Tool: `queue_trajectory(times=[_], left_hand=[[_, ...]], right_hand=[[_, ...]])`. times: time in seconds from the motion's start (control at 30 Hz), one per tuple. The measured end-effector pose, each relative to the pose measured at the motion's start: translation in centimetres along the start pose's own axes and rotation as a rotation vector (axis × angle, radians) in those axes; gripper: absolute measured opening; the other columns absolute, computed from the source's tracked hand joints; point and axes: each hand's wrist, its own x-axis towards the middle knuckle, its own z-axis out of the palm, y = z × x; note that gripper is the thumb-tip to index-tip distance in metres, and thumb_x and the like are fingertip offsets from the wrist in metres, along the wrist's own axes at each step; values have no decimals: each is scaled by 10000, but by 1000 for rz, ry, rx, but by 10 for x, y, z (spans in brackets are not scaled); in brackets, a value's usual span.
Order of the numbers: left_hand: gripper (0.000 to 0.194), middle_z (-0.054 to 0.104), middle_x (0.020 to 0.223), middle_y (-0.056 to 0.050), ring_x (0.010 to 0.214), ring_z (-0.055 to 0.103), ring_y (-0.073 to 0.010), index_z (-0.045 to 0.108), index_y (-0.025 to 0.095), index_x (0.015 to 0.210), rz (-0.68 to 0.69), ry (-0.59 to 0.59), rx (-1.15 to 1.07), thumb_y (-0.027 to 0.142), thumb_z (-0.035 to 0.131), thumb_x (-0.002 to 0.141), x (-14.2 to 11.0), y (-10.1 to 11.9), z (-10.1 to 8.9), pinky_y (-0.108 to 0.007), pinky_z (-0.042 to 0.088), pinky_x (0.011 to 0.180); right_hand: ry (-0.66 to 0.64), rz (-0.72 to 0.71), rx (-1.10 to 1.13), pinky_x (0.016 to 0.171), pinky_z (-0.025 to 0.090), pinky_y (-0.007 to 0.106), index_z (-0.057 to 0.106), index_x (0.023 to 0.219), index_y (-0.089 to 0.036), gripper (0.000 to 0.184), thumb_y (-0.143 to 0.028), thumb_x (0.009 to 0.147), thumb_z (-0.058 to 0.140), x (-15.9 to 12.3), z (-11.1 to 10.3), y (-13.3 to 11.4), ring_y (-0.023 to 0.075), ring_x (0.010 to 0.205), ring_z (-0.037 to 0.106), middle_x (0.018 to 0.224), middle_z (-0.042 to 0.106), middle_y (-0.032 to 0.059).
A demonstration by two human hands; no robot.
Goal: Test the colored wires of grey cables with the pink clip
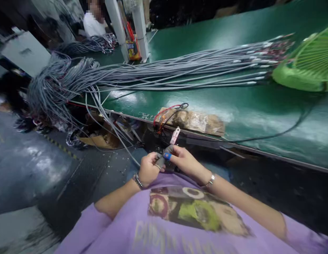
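Note:
Close to my body, both hands meet fingertip to fingertip. My left hand [149, 170] is closed, and a grey cable [128, 151] runs down from the table edge into it. My right hand [187, 163] pinches at the same spot, with a blue wrap [167, 156] around one digit; what lies between its fingers is too small to make out. Grey coverings show on some fingertips. Just beyond the right fingers stands a small pale pink-white strip [175, 135]. Behind it, a worn, tape-covered block [197, 121] rests at the table edge with red and black wires.
A long bundle of grey cables [164, 72] lies across the green table [248, 106], piling over its left end. A green fan [304, 67] stands at right, its black cord crossing the table. Below is a cardboard box [100, 139]. A person [94, 23] is at the far left.

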Motion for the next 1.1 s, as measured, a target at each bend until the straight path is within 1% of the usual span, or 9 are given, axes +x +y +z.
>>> queue_trajectory(times=[0.13,0.23,0.3,0.43,0.53,0.63,0.8,0.87,1.1], left_hand=[[346,589,503,19,441,578,-116,544,165,660,-64,-103,-12,432,753,591,1,0,-4,-209,470,427],[373,599,484,9,395,558,-115,542,162,673,-167,-252,-6,445,766,580,3,-1,-7,-205,434,402],[374,611,491,1,389,556,-116,546,162,682,-183,-281,-14,454,761,587,4,-3,-8,-200,416,391],[374,616,508,-1,402,565,-118,541,166,683,-112,-149,-85,502,702,655,3,-12,-6,-201,411,397],[390,618,517,1,400,564,-123,542,167,717,-107,-77,-142,527,686,668,2,-16,-4,-207,406,390],[415,614,511,0,384,552,-120,533,167,706,-123,-50,-156,545,695,648,1,-15,-3,-206,394,377],[414,605,489,0,365,532,-105,531,166,673,-133,-4,-136,539,705,629,-1,-10,-3,-189,371,364],[399,606,489,3,362,529,-101,522,169,664,-129,10,-140,520,709,632,-1,-10,-3,-186,369,363],[358,585,473,26,363,531,-102,521,176,684,-107,56,-189,478,707,638,-2,-11,-2,-177,357,356]], right_hand=[[-7,-53,39,493,398,247,534,654,-183,410,-504,549,767,-1,-2,9,103,492,474,549,567,-27],[-10,-136,6,551,411,258,563,657,-178,361,-466,578,766,-1,-3,15,111,552,491,596,574,-20],[5,-162,-17,582,414,263,570,659,-177,346,-447,579,772,-1,-3,17,114,583,493,619,578,-16],[59,-120,8,515,367,254,536,655,-189,374,-502,603,733,0,-1,19,102,520,426,554,519,-35],[80,-104,23,493,333,247,528,671,-191,386,-528,623,710,1,0,21,94,499,392,541,498,-41],[65,-102,22,505,328,249,536,691,-188,394,-535,624,710,2,-1,21,95,515,398,565,511,-36],[37,-67,-4,513,314,245,563,693,-171,432,-539,565,750,5,-4,21,90,525,389,574,511,-37],[54,-65,-4,517,316,244,566,687,-167,446,-547,549,756,5,-4,21,90,529,390,567,508,-39],[111,-89,5,521,326,249,555,670,-174,418,-542,583,733,1,-1,23,88,522,389,565,510,-43]])
